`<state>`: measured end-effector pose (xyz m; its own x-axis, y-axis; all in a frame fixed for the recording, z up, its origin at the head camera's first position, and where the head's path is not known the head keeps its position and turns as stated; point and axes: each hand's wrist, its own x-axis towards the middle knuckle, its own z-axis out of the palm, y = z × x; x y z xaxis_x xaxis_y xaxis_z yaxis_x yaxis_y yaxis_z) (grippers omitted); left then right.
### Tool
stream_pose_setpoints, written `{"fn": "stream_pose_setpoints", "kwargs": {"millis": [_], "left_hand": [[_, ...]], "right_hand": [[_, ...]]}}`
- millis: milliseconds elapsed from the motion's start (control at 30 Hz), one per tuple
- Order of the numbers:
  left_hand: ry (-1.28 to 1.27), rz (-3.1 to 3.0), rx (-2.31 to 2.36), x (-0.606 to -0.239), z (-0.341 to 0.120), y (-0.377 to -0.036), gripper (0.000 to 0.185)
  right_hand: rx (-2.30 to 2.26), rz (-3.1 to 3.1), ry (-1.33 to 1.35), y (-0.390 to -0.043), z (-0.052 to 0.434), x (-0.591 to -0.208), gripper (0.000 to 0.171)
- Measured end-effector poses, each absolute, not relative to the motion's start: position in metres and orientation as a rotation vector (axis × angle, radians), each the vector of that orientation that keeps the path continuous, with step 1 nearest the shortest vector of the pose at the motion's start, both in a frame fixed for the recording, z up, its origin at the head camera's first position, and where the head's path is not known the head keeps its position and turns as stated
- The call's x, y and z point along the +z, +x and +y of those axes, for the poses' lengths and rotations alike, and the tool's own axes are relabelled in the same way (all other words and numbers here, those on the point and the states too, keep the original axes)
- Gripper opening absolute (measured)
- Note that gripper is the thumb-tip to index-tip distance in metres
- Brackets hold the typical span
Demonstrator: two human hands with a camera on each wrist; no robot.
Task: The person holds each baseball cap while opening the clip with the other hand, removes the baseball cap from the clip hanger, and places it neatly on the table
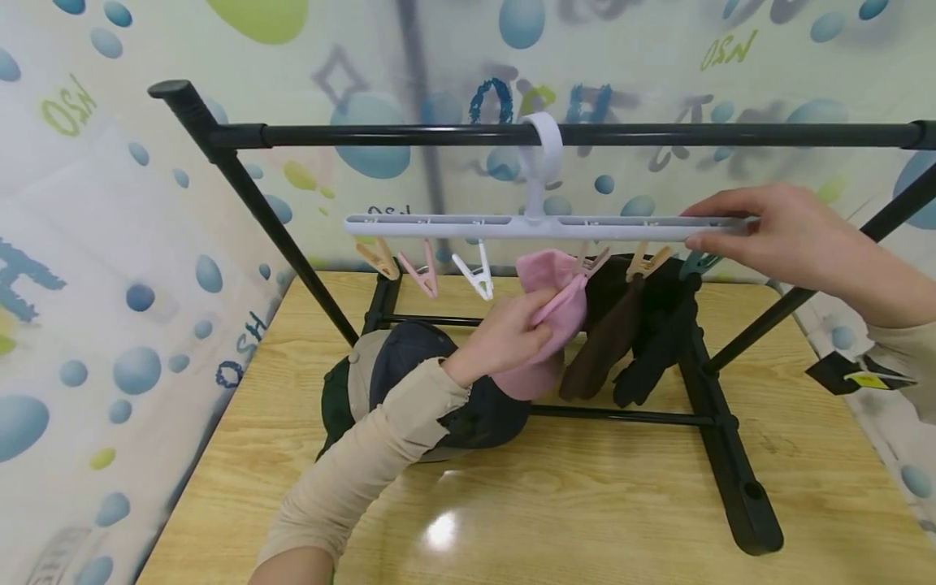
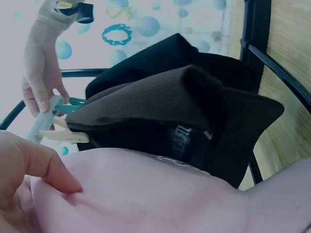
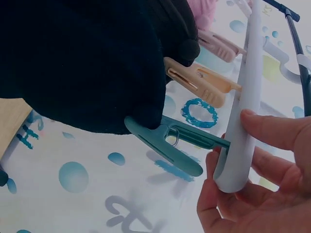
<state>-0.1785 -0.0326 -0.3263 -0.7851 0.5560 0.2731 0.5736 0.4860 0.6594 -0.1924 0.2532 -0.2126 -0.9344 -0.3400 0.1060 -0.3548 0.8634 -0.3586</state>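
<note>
My left hand (image 1: 500, 337) pinches the edge of a pink cap (image 1: 532, 375), right below a pink clip (image 1: 594, 263) on a pale clip hanger (image 1: 439, 228). In the left wrist view, the pink cap (image 2: 146, 184) fills the foreground under my thumb and fingers. My right hand (image 1: 793, 236) grips the hanger's right end, thumb on one side and fingers on the other. Beside the pink cap hang a dark brown cap (image 1: 601, 357) and a black cap (image 1: 656, 345), held by a beige clip (image 3: 194, 81) and a teal clip (image 3: 163, 145).
The hanger's hook (image 1: 547, 150) sits over the black rack's top bar (image 1: 409, 136). Beige, pink and white clips (image 1: 475, 272) dangle at its left without caps. Stacked caps, including a navy cap (image 1: 405, 353), lie on the wooden table (image 1: 585, 504) beneath. A rack foot (image 1: 731, 479) stands at right.
</note>
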Motion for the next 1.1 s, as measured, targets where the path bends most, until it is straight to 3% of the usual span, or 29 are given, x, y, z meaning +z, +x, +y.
{"fn": "stream_pose_setpoints", "kwargs": {"millis": [133, 567, 767, 967, 1100], "left_hand": [[-1.023, -2.665, -1.27, -0.325, -0.033, -0.176, 0.013], [-1.032, -2.673, -1.445, -0.326, -0.028, -0.17, 0.013], [-1.024, -2.668, -1.427, -0.326, -0.028, -0.169, 0.025], [-1.033, -2.663, -1.406, -0.326, -0.028, -0.169, 0.014], [-1.014, -2.69, -1.398, -0.327, -0.029, -0.168, 0.016]], "right_hand": [[0.644, -3.005, 0.574, -0.193, 0.258, -0.22, 0.04], [0.781, -2.989, 0.591, -0.196, 0.261, -0.245, 0.041], [0.771, -2.912, 0.64, -0.192, 0.26, -0.251, 0.037], [0.537, -2.684, 0.742, -0.178, 0.247, -0.252, 0.04], [0.326, -2.384, 0.921, -0.167, 0.228, -0.254, 0.027]]}}
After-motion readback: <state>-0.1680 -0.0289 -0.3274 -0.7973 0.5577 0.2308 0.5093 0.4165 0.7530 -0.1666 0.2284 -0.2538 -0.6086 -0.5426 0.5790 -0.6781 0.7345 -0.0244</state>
